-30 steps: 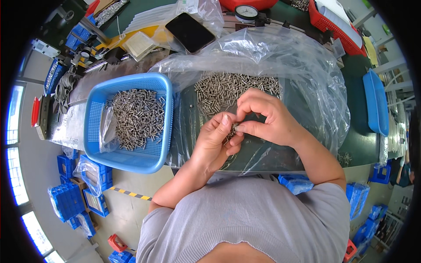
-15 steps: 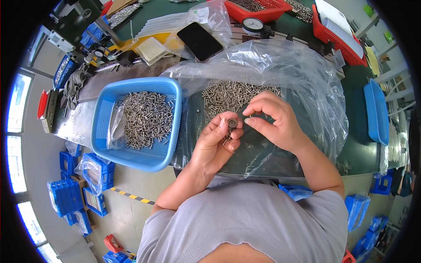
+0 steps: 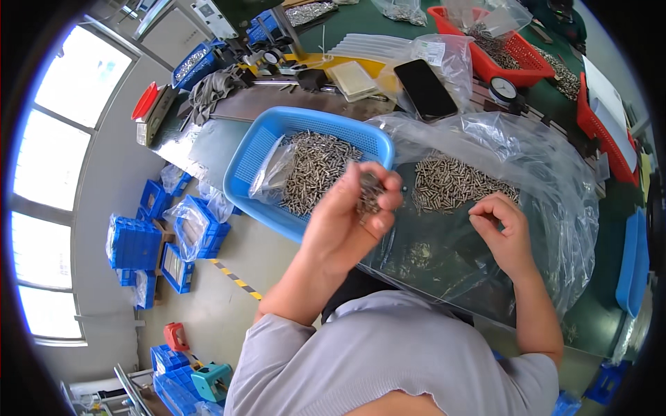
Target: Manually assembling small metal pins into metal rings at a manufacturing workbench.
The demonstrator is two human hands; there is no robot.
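My left hand (image 3: pixel 340 225) is raised over the right side of the blue basket (image 3: pixel 239 163), its fingers curled round a handful of small metal pins (image 3: pixel 370 201) and a dark round knurled ring, both blurred. Many similar pins (image 3: pixel 312 170) fill the basket, beside a crumpled clear bag (image 3: pixel 272 173). To the right, my right hand (image 3: pixel 505 229) hovers at the near edge of a loose pin pile (image 3: pixel 458 182) on clear plastic sheeting (image 3: pixel 555 201). Its thumb and forefinger are pressed together; whether a pin is between them is too small to see.
Behind the basket lie a black phone (image 3: pixel 424 89), a pale flat box (image 3: pixel 352 80) and a clear bag. A dial gauge (image 3: pixel 503 90) stands near a red basket (image 3: pixel 520 59) at the back. Another red basket (image 3: pixel 605 128) and a blue tray (image 3: pixel 633 263) are at the right.
My left hand has moved away from my right, over to the blue basket, still closed on the ring and pins. My right hand has drawn back towards the pile's near right. The view has shifted left.
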